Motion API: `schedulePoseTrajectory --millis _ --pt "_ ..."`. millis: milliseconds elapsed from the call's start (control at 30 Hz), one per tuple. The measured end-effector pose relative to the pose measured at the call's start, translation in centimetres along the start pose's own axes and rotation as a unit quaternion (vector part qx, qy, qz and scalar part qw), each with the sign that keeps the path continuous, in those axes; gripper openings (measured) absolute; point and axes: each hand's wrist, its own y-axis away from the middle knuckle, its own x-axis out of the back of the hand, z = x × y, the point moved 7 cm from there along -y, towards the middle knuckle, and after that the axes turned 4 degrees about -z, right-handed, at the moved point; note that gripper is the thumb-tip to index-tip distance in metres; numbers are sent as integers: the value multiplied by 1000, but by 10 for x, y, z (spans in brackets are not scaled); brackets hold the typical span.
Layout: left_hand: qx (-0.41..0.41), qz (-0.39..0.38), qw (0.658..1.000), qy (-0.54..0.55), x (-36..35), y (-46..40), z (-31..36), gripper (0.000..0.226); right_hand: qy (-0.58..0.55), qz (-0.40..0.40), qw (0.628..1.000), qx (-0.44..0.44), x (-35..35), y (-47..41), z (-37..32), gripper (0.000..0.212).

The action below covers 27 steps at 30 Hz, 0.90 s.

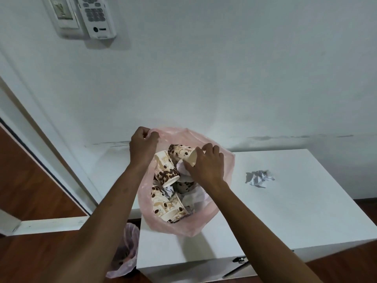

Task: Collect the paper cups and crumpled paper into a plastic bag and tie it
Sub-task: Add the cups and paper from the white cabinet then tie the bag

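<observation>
Several paper cups [166, 170] printed with coffee beans lie tumbled inside a pink plastic bag [222, 205], mixed with white crumpled paper [193, 197]. Bag sits open on the near-left part of a white cabinet top [295, 211], its mouth spread wide.

Left hand [142, 146] is at the far-left rim of the bag, fingers curled and pinching the thin plastic edge, lifting it up. Forearm runs along the bag's left side.

Right hand [206, 162] is over the bag's mouth on its right side. Thumb and fingers are curled around the rim of one cup [183, 151] at the far end of the bag; that cup lies on its side, its open end toward the hand. Whether the hand also touches the plastic rim beneath it cannot be told.

One loose wad of crumpled paper [259, 178], white with grey creases, rests on the cabinet top to the right of the bag, well apart from it and from both hands.

Beyond the bag: pale wall [224, 68], scuffed along the line where the cabinet meets it. High on the wall, left of the bag, a switch plate [63, 13] and a white remote control [95, 15] in a holder, just beside each other.

Below the bag's near-left corner, on the wooden floor [30, 180], a small bin with a pinkish liner [126, 256] stands against the cabinet's side. A dark metal latch [239, 259] shows on the cabinet front, near-right of the bag.
</observation>
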Motion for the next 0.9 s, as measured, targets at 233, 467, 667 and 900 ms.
schedulePoseTrajectory --millis 233,467,667,900 --pt "-5 9 1000 5 -5 -2 2 9 -141 26 990 -7 27 2 27 60" --pt "-2 24 1000 -16 -15 -7 5 6 -164 199 951 -169 48 -1 129 40" --pt "-4 10 1000 -10 -30 -3 6 10 -107 -74 943 -305 -39 6 213 54" --pt "-6 -4 1000 -3 -38 -5 8 8 -108 -164 934 -299 -101 43 246 38"
